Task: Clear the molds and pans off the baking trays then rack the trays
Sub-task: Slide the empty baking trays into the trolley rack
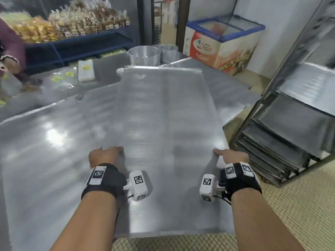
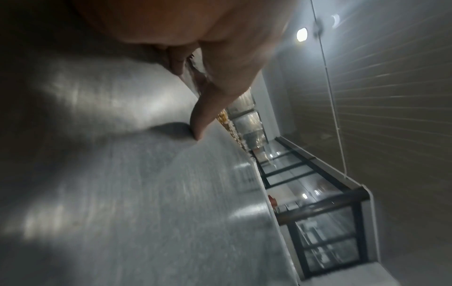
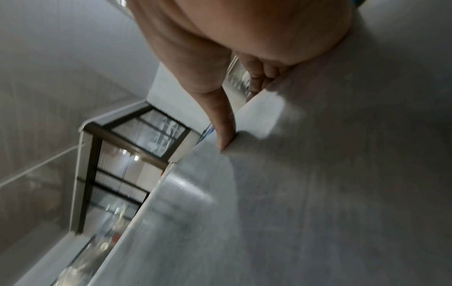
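A long bare steel baking tray (image 1: pixel 163 115) stretches away from me over the table. My left hand (image 1: pixel 106 154) grips its left edge near the front, and my right hand (image 1: pixel 231 156) grips its right edge. In the left wrist view the left hand's thumb (image 2: pixel 201 120) presses on the tray (image 2: pixel 146 193) while the fingers curl under its rim. The right wrist view shows the same hold, with the thumb (image 3: pixel 225 125) on top of the tray (image 3: pixel 318 193). Two round metal pans (image 1: pixel 144 55) (image 1: pixel 168 52) stand beyond the tray's far end. Nothing lies on the tray.
A metal rack (image 1: pixel 282 134) holding several stacked trays stands on the floor at my right. A wide steel surface (image 1: pixel 45 142) lies left of the tray. Plastic packets (image 1: pixel 86 70) and another person's arm (image 1: pixel 10 51) are at the far left. A chest freezer (image 1: pixel 223 42) stands behind.
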{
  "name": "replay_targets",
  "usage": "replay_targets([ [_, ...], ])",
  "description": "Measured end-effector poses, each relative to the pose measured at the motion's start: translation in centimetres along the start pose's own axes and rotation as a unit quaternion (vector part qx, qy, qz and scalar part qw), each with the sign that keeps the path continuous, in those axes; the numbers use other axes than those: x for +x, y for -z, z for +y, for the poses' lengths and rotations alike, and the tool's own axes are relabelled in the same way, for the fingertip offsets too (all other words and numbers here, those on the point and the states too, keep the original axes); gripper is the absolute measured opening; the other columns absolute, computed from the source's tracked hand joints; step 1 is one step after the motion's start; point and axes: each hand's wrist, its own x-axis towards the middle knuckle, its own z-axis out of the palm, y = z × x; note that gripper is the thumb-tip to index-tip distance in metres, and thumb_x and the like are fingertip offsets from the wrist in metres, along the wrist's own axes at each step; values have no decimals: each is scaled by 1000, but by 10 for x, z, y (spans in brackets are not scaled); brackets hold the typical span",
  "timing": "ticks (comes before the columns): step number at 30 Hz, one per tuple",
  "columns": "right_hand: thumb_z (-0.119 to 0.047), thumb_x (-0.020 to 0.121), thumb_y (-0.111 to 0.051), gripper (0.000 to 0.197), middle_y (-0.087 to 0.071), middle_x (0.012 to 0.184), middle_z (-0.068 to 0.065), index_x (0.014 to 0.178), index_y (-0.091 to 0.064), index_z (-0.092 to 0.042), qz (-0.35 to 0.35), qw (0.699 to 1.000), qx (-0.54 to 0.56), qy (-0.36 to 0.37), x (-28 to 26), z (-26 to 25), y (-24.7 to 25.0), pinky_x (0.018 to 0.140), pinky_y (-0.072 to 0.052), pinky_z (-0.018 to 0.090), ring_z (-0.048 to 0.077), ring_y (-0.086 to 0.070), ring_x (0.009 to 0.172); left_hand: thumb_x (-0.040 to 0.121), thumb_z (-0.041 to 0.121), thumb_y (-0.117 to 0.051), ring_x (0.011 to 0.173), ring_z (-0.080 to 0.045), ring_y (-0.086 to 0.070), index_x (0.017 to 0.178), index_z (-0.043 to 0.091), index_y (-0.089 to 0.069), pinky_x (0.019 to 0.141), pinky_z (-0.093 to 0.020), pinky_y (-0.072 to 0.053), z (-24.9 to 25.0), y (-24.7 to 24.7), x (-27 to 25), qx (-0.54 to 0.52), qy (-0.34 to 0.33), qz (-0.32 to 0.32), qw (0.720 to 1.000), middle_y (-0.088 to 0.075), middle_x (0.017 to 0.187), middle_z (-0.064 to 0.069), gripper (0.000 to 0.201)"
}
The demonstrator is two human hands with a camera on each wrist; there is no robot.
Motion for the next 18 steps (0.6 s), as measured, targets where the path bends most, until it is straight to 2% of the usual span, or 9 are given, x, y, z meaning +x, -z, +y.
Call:
replay_targets([
  [1, -23, 69, -89, 40, -66, 82, 11, 65, -53, -6, 20, 1000, 17, -6, 1, 2, 15, 53, -46, 24, 21, -58, 66, 59, 30, -92, 102, -32, -67, 124, 4, -64, 94, -34, -53, 2, -11, -7, 4, -9, -11, 1000, -70, 119, -10, 76],
  [3, -22, 67, -90, 39, -65, 90, 14, 70, -56, -2, 49, 998, 34, -13, 0, 5, 47, 64, -47, 29, 25, -60, 75, 64, 25, -90, 93, -29, -65, 117, 1, -66, 85, -28, -50, 4, -34, -24, 12, -30, -43, 999, -70, 110, -7, 63],
  [6, -15, 70, -87, 33, -62, 88, 12, 87, -62, -1, 81, 994, 68, -18, 3, 16, 102, 56, -44, 27, 23, -57, 66, 70, 19, -87, 79, -28, -63, 101, 1, -71, 76, -28, -47, 4, -68, -62, 26, -61, -100, 993, -69, 92, -9, 40],
  [8, -13, 69, -87, 31, -63, 88, 13, 87, -64, -1, 114, 990, 82, -19, 2, 25, 137, 66, -50, 32, 26, -60, 72, 69, 17, -87, 79, -29, -64, 99, 0, -69, 76, -31, -50, 2, -90, -87, 37, -76, -126, 988, -68, 91, -11, 38],
  [10, -11, 66, -88, 28, -67, 86, 15, 77, -65, -1, 145, 984, 99, -24, 3, 36, 169, 76, -56, 38, 28, -64, 76, 67, 17, -88, 79, -32, -69, 94, -1, -69, 74, -34, -53, 0, -112, -111, 53, -84, -154, 983, -71, 91, -15, 37],
  [13, -12, 58, -90, 29, -71, 79, 14, 69, -65, -2, 181, 975, 128, -35, 3, 53, 213, 78, -60, 48, 31, -69, 74, 53, 24, -88, 77, -34, -74, 91, 0, -74, 73, -42, -60, -6, -144, -148, 61, -92, -178, 978, -75, 86, -16, 47],
  [16, -13, 55, -91, 34, -71, 82, 16, 71, -64, 0, 203, 966, 153, -55, 3, 66, 254, 78, -59, 49, 32, -69, 76, 43, 26, -86, 65, -28, -70, 84, 2, -74, 74, -47, -62, -17, -176, -177, 53, -93, -208, 972, -75, 78, -11, 50],
  [18, -12, 60, -90, 37, -70, 87, 16, 78, -62, 4, 210, 960, 170, -70, 5, 71, 280, 77, -58, 41, 31, -67, 78, 45, 23, -86, 65, -26, -70, 73, 4, -72, 76, -48, -62, -22, -194, -199, 53, -101, -230, 966, -73, 71, -8, 37],
])
